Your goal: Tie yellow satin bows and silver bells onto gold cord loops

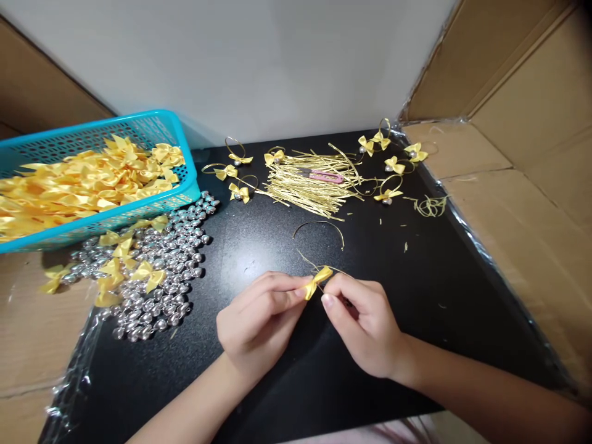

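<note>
My left hand [263, 314] pinches a yellow ribbon bow [317, 283] between thumb and fingertips, above the front middle of the black table. Close beside it on the right, my right hand [363, 320] is closed, thumb against curled forefinger, on a thin gold cord [340, 271] that runs by the bow. Another end of cord sticks up behind the bow. Whether a bell is on the bow is hidden by my fingers. Just beyond my hands, a curved piece of gold cord [319, 223] lies on the table.
A blue basket [185, 160] of yellow bows stands at left, with silver bells [152, 308] and loose bows [148, 275] before it. Cut gold cords [305, 191] lie at the back under a pink-handled cutter [326, 177], flanked by bow loops [388, 194]. Cardboard [522, 203] borders the right.
</note>
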`<state>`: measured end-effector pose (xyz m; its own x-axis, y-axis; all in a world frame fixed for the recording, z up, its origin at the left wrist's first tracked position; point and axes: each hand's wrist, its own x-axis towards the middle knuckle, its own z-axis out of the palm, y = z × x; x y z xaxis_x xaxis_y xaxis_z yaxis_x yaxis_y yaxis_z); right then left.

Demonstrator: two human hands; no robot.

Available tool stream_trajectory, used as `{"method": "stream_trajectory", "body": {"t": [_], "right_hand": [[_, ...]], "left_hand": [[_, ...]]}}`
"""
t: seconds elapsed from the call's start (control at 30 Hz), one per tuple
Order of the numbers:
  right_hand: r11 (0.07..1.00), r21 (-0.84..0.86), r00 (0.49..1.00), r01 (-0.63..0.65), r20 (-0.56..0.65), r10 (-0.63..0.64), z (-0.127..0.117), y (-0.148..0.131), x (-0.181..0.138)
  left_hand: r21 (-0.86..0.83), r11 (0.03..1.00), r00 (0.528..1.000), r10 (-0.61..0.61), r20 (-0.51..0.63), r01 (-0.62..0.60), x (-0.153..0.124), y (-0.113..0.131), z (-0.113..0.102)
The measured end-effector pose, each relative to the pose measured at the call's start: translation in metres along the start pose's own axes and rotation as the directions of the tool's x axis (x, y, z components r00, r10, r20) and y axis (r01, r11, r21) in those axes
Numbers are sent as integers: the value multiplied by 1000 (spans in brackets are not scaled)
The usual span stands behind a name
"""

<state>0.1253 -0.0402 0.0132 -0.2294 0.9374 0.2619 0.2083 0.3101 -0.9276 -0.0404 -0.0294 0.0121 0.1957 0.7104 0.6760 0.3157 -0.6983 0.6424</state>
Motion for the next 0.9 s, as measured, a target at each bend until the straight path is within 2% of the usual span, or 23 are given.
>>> {"method": "stream_trajectory", "body": {"t": [0.17, 0.5, 0.9], "right_hand": [[1000, -18, 1000, 7, 2, -7, 0, -1, -1], [999, -30, 999, 42, -19, -42, 1, -1, -2], [999, -41, 999, 22, -26, -23, 1, -3, -1]], "left_hand": [[-33, 998, 998, -58, -31, 57, -3, -2, 1], [-41, 998, 998, -57, -35, 56, -3, -2, 0], [-26, 998, 998, -52, -20, 51, -2, 0, 0]]}}
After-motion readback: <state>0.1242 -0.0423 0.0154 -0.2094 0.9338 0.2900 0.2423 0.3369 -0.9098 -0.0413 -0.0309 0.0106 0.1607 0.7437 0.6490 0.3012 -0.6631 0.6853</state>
